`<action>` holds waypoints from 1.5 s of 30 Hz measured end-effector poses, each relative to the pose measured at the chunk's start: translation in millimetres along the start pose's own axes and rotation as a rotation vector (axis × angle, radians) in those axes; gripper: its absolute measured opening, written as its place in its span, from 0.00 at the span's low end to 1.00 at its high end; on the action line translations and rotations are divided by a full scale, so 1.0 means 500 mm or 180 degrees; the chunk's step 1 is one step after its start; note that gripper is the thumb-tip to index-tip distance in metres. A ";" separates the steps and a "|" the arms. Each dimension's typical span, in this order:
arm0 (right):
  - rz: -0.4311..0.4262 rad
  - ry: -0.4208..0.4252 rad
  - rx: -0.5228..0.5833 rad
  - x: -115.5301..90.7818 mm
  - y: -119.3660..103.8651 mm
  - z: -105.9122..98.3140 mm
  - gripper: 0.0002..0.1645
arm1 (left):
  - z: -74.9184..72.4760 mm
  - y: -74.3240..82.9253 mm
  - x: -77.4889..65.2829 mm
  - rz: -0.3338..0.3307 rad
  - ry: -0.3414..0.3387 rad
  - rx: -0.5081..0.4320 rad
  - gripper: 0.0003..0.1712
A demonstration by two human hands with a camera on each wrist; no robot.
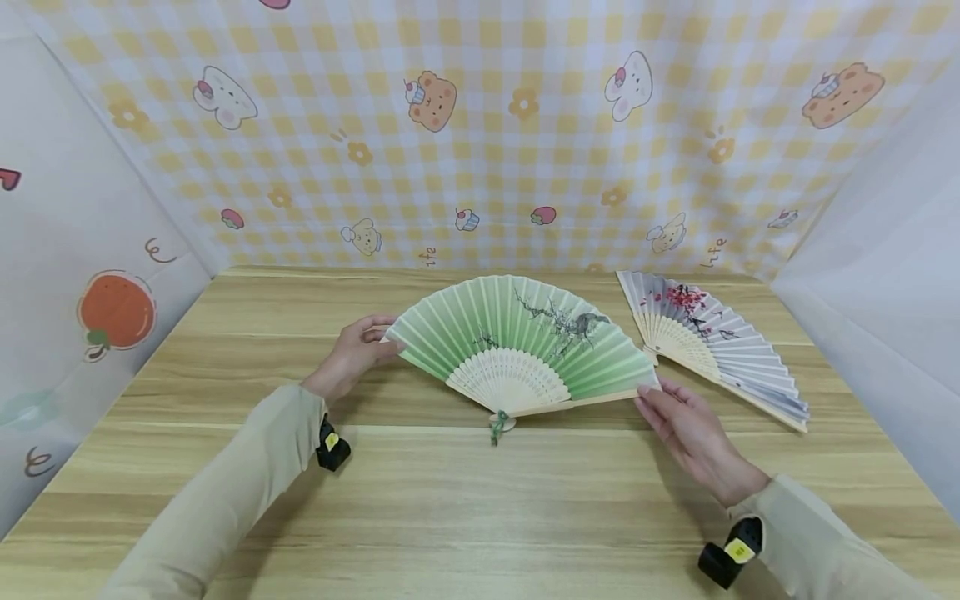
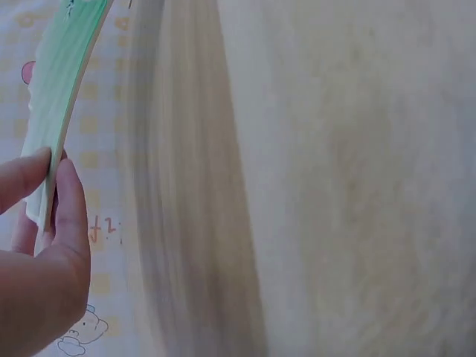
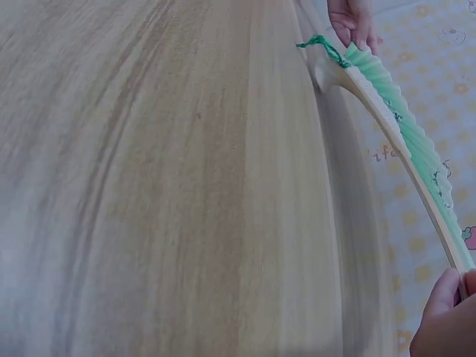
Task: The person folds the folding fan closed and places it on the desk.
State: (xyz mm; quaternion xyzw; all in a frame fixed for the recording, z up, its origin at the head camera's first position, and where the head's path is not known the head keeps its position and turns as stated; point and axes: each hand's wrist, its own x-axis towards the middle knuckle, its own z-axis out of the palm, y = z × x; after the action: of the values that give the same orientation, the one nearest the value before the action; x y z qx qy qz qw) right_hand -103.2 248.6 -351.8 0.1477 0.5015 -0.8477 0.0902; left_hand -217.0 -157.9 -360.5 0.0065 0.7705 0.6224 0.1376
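Observation:
A green folding fan (image 1: 480,312) is spread wide above the table, its pale ribs meeting at a pivot with a green tassel (image 1: 498,425). A dark branch is printed on its leaf. My left hand (image 1: 350,354) pinches the left end between thumb and fingers, as the left wrist view also shows with the fan's edge (image 2: 71,97). At the opposite end, my right hand (image 1: 693,433) pinches the outer guard stick. From the right wrist view the guard stick (image 3: 405,152) looks bowed, and my right hand (image 3: 450,320) grips its near end.
A second folding fan (image 1: 708,329), white and grey with red blossoms, lies spread on the wooden table (image 1: 480,517) at the back right. Behind stands a yellow checked cloth (image 1: 480,167) with cartoon prints. White cloth walls (image 1: 82,250) flank both sides.

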 end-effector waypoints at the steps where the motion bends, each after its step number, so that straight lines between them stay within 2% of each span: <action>1: -0.0021 0.0004 0.0018 0.000 0.000 0.002 0.13 | 0.001 -0.001 -0.002 0.0010 0.0018 -0.0053 0.29; 5: -0.0124 0.0025 0.0091 0.001 -0.003 0.008 0.06 | 0.006 -0.003 -0.014 0.0068 0.0111 -0.0158 0.29; 10: -0.0245 0.0103 0.0143 0.004 -0.012 0.015 0.05 | 0.016 -0.002 -0.025 0.0103 0.0217 -0.0297 0.29; 14: -0.0282 0.0156 0.0218 0.010 -0.026 0.023 0.06 | 0.022 0.005 -0.031 0.0149 0.0324 -0.0371 0.29; 22: -0.0325 0.0071 0.0411 0.025 -0.047 0.034 0.13 | 0.029 0.014 -0.039 0.0217 0.0557 -0.0445 0.28; 28: -0.0377 0.0108 0.0281 0.039 -0.050 0.045 0.17 | 0.029 0.022 -0.042 0.0216 0.0713 -0.0635 0.28; 39: -0.0585 0.0094 0.0139 0.066 -0.050 0.069 0.12 | 0.026 0.030 -0.043 0.0317 0.1011 -0.0928 0.28; 45: -0.0753 0.0102 0.0226 0.078 -0.053 0.081 0.13 | 0.025 0.037 -0.045 0.0404 0.1258 -0.1287 0.25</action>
State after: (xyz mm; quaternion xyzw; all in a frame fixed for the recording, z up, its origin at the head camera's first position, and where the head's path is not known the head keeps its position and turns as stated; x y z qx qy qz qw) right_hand -154.3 225.6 -324.6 0.1041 0.4865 -0.8671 -0.0237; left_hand -195.8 -146.1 -340.6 -0.0943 0.6407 0.7599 -0.0560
